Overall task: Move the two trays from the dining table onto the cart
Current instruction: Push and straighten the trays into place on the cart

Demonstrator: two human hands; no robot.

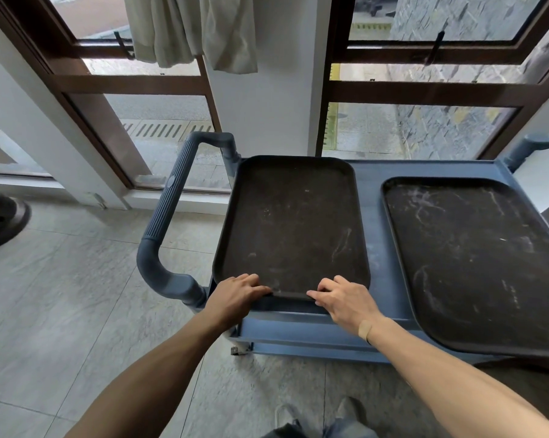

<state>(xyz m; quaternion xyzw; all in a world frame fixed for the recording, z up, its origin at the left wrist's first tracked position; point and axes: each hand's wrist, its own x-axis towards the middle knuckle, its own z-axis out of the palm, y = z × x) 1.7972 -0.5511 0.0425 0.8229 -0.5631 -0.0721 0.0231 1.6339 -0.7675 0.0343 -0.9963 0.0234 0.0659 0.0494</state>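
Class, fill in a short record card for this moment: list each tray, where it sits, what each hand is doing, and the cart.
left tray: dark, empty, on the cart top beside the handle
right tray: dark, scuffed, on the cart top, near corner overhanging the edge
left hand: on the left tray's near rim
right hand: on the same near rim
cart: blue, ribbed handle at its left end
floor: pale tiles

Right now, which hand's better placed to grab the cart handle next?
Left. The left hand rests on the left tray nearest the cart handle; the right hand is farther.
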